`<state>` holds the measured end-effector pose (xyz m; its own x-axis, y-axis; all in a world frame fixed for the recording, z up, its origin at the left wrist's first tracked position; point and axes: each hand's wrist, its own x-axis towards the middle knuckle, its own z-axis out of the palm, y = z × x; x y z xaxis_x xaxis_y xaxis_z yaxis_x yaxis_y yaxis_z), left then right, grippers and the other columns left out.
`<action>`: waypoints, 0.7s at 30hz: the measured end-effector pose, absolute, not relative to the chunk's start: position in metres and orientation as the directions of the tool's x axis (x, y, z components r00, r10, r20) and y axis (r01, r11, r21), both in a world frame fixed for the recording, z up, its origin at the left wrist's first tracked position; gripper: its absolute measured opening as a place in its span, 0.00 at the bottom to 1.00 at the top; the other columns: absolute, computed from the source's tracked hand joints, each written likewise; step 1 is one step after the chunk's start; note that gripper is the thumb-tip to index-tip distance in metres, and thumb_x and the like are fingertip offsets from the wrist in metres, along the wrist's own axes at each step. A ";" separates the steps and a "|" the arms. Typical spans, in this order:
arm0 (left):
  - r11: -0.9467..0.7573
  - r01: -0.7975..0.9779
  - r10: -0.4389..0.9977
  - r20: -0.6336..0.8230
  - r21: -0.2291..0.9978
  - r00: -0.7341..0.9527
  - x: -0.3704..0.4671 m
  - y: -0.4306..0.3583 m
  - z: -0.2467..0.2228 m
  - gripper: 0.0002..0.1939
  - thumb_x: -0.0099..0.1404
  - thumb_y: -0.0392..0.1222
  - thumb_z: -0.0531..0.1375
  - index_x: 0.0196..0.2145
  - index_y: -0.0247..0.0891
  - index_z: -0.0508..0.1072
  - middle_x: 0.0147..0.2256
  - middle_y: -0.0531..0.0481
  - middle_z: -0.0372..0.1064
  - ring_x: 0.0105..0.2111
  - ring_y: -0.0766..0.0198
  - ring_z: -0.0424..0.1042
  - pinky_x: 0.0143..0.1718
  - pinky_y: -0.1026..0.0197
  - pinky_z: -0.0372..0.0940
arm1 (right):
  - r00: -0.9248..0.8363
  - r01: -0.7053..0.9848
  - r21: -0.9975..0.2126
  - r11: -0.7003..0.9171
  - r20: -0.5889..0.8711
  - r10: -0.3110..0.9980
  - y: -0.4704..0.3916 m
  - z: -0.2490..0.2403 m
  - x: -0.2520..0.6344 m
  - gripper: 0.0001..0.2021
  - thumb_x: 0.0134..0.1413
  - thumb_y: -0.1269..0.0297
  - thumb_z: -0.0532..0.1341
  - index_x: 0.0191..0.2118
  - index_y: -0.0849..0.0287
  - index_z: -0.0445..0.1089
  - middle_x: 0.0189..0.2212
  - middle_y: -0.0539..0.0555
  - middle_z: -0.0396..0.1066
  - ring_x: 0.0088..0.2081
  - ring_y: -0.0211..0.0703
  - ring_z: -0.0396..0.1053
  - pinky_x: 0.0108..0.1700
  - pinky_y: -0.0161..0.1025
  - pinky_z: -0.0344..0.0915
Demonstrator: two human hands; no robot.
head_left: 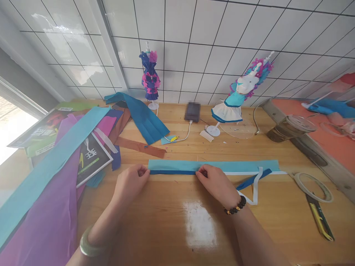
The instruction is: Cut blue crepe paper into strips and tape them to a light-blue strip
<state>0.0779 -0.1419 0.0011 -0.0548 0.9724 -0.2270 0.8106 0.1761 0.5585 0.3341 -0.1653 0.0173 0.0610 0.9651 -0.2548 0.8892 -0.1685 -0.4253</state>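
A long light blue crepe-paper strip (238,166) lies flat across the wooden table. Along its near edge runs a narrow dark blue strip (172,172), flush with the paper's left end. My left hand (132,181) pinches the dark blue strip at that left end. Farther right, my right hand (215,181) pinches the same strip, thumb against fingers. Beyond it a white tape line shows on the light blue edge. The dark strip's loose tail (251,180) lies twisted there, beside a curled white tape backing (255,190).
A tape roll (313,187) and a yellow-black utility knife (320,218) lie at right. Purple paper (52,207), a magazine (93,159) and a folded blue sheet (146,122) cover the left. Two dressed dolls (151,79) stand by the tiled wall; a brown-filled cup (290,128) sits right.
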 end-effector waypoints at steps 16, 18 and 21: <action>0.200 0.813 0.966 -0.251 0.548 -0.069 0.077 -0.140 -0.001 0.12 0.54 0.51 0.53 0.25 0.43 0.71 0.24 0.56 0.70 0.25 0.64 0.67 0.25 0.64 0.53 | 0.081 0.881 -0.431 -0.196 -0.270 0.959 -0.162 0.013 0.336 0.09 0.50 0.63 0.52 0.25 0.58 0.66 0.27 0.53 0.72 0.30 0.42 0.67 0.31 0.36 0.56; 0.189 0.812 0.968 -0.244 0.551 -0.060 0.077 -0.140 -0.002 0.12 0.54 0.50 0.53 0.25 0.43 0.71 0.24 0.56 0.70 0.25 0.64 0.67 0.25 0.64 0.53 | 0.082 0.878 -0.437 -0.197 -0.268 0.960 -0.161 0.013 0.337 0.09 0.50 0.63 0.52 0.25 0.58 0.66 0.26 0.53 0.72 0.30 0.42 0.67 0.30 0.36 0.56; 0.192 0.809 0.966 -0.254 0.556 -0.055 0.077 -0.140 -0.001 0.12 0.54 0.50 0.53 0.25 0.42 0.71 0.24 0.56 0.70 0.25 0.64 0.67 0.25 0.64 0.53 | 0.083 0.874 -0.443 -0.199 -0.268 0.960 -0.161 0.012 0.338 0.09 0.50 0.62 0.52 0.24 0.59 0.65 0.26 0.53 0.71 0.29 0.42 0.66 0.30 0.36 0.56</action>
